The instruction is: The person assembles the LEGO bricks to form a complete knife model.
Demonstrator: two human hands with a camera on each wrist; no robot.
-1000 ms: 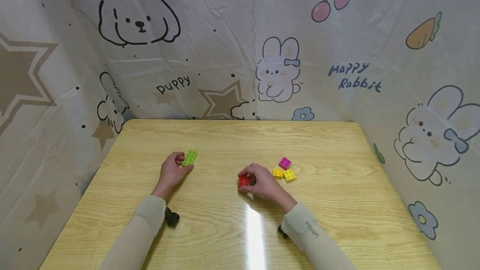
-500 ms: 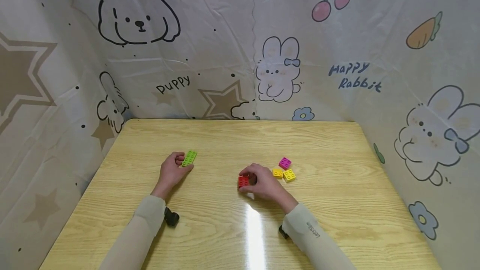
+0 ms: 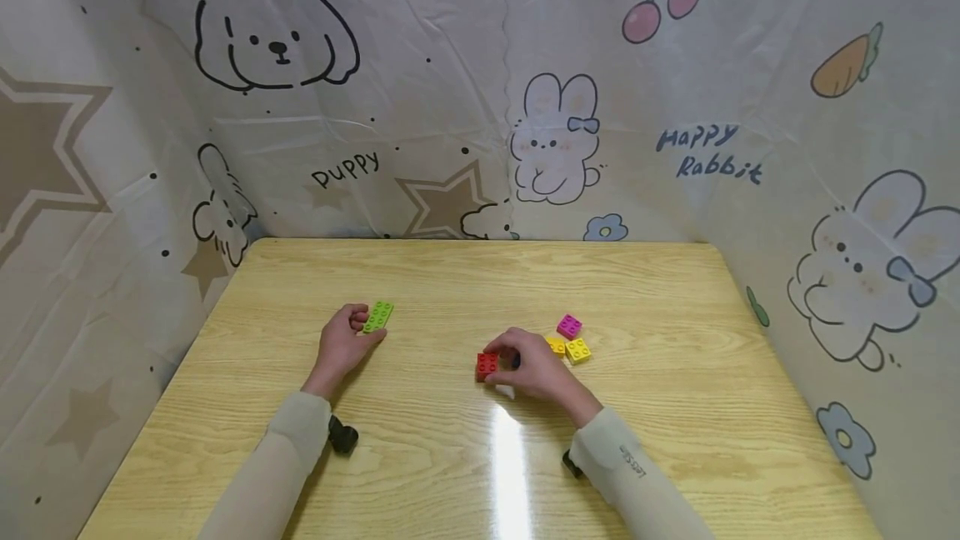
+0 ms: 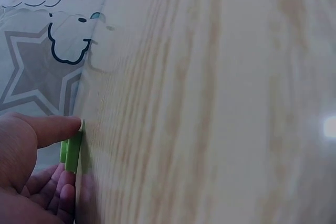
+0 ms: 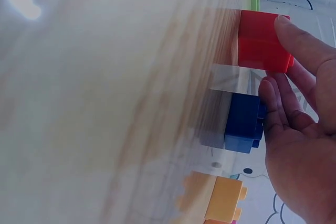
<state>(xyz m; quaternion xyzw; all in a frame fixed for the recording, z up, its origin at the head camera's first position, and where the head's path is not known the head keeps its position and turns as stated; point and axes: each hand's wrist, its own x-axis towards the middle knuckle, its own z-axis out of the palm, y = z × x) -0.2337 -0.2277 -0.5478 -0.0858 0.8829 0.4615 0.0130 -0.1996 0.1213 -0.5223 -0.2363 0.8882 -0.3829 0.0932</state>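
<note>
Since the red block sits near the table's middle, lightly pinched by our right hand, how firmly we cannot tell, we should part our fingers evenly, sparing the blue block just beside. Our left hand pinches the green block, well apart; steadiness suits it.

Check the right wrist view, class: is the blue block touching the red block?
No, a visible gap separates the blue block from the red block.
</note>
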